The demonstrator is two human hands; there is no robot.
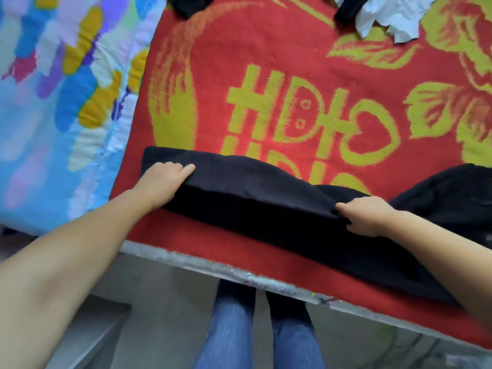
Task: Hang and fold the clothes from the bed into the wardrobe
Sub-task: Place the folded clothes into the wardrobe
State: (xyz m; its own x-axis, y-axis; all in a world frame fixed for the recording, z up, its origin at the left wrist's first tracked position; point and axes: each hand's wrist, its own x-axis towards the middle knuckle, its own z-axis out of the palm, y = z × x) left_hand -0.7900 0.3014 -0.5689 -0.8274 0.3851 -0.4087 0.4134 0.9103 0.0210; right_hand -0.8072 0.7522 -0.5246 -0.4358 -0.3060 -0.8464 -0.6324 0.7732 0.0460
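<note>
A long, soft black cloth garment (266, 206) lies folded lengthwise across the near edge of the bed's fuzzy red-and-yellow patterned blanket (266, 62), its folded edge pinched by the left hand (162, 179) at one end and the right hand (364, 215) farther along.

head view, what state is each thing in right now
long black garment: partly folded, lying across the bed's near edge, top layer lifted
left hand: grips the garment's left end
right hand: pinches the garment's upper fold
red and yellow blanket: spread flat
black and white clothing: crumpled at the far edge
multicoloured quilt: spread at left
</note>
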